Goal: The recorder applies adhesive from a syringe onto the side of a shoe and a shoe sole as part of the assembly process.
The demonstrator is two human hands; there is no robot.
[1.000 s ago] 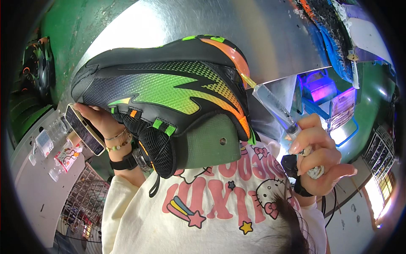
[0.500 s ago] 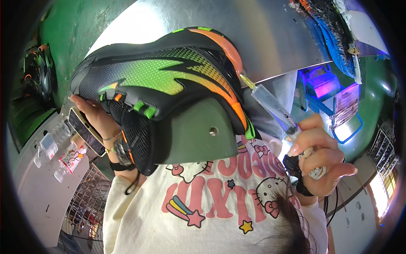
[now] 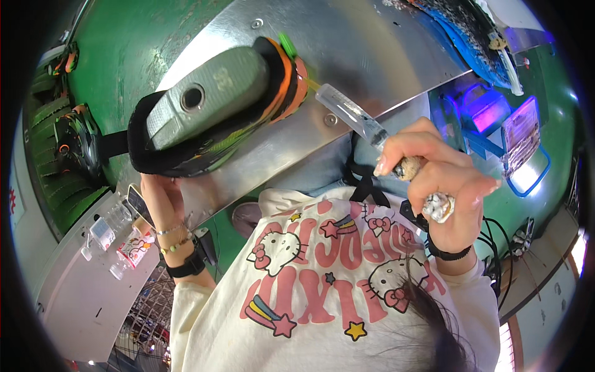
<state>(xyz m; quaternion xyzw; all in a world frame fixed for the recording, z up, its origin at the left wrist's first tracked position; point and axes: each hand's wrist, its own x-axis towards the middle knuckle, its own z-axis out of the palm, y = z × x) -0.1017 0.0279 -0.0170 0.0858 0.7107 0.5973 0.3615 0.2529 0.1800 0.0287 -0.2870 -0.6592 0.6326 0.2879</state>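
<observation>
A black sneaker with green and orange parts sits around a grey-green shoe last, whose top and round hole face up. My left hand grips it from the near left side, with the fingers mostly hidden beneath. Closed around a clear syringe, my right hand is to the right of the sneaker. The syringe's thin yellow tip reaches the orange heel edge; whether it touches is hard to tell. Lumpy, crusted pieces show on the syringe's rear between my fingers.
Under the sneaker is a shiny metal tabletop. Blue-edged material lies at its far right, and a blue stool stands beyond. Leftward, other sneakers sit by a green slatted belt. A side table holds bottles, a cup and a phone.
The sneaker has turned from showing its side to showing the top of its last. My right hand and the syringe have moved left and farther from my body, staying at the heel.
</observation>
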